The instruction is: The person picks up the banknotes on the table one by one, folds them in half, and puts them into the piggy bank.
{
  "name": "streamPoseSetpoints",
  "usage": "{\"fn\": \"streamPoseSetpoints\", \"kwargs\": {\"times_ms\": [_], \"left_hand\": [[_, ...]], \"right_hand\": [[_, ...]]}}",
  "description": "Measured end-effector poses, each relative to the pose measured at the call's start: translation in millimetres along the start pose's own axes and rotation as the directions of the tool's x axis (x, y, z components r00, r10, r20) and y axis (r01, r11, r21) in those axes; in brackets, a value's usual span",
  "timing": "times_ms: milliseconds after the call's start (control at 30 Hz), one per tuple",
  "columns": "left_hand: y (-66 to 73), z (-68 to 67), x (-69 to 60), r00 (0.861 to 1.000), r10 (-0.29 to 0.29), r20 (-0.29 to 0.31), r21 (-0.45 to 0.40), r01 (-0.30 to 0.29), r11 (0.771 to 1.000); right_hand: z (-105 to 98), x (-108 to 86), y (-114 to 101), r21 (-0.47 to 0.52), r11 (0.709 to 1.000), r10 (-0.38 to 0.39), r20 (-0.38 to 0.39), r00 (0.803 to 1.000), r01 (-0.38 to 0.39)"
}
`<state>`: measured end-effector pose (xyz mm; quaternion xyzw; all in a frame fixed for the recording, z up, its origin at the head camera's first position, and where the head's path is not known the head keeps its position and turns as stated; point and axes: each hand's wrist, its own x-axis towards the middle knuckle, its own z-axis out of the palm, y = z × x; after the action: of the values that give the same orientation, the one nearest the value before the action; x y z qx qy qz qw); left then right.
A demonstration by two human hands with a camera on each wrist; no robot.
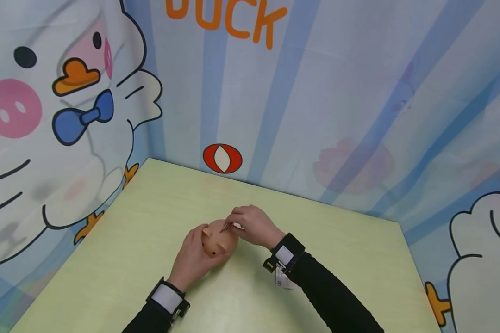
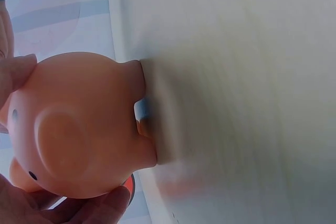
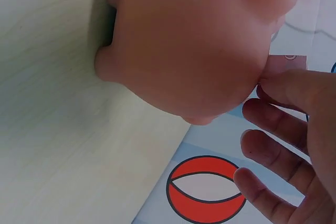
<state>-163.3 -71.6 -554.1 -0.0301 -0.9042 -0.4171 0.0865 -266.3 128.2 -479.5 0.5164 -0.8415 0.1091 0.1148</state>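
A pink piggy bank (image 1: pixel 228 244) stands on its feet on the table, its snout and eyes facing the left wrist camera. My left hand (image 1: pixel 193 257) grips it by the head, fingers on one side and thumb on the other. Over the top of its back, my right hand (image 1: pixel 256 226) pinches a small piece of pinkish printed paper (image 3: pixel 287 63), which looks like a folded banknote. The paper's lower edge meets the top of the piggy bank (image 3: pixel 194 40); whether it sits in a slot is hidden. The other right fingers are spread behind it.
Under my right wrist lies another printed slip of paper (image 1: pixel 286 280), partly covered by the sleeve. The pale yellow table (image 1: pixel 341 259) ends at a back wall cloth (image 1: pixel 241 115) with cartoon ducks and stripes. Both wrists wear black camera straps.
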Motion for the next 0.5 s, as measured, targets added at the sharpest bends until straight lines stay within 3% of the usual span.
{"fn": "streamPoseSetpoints", "kwargs": {"times_ms": [133,333,500], "left_hand": [[0.0,-0.3,-0.2,1.000,-0.008,0.003,0.000,0.008,1.000],[0.6,-2.1,-1.0,1.000,-0.014,0.001,-0.002,0.014,1.000],[1.8,-1.8,-2.1,1.000,-0.017,0.002,-0.017,0.017,1.000]], "right_hand": [[-2.3,-2.0,-5.3,-0.077,0.997,-0.024,-0.019,1.000,0.023],[-5.7,0.1,-15.5,-0.157,0.981,-0.125,-0.057,0.991,0.115],[-4.7,0.1,-16.9,-0.197,0.975,-0.120,-0.063,0.991,0.105]]}}
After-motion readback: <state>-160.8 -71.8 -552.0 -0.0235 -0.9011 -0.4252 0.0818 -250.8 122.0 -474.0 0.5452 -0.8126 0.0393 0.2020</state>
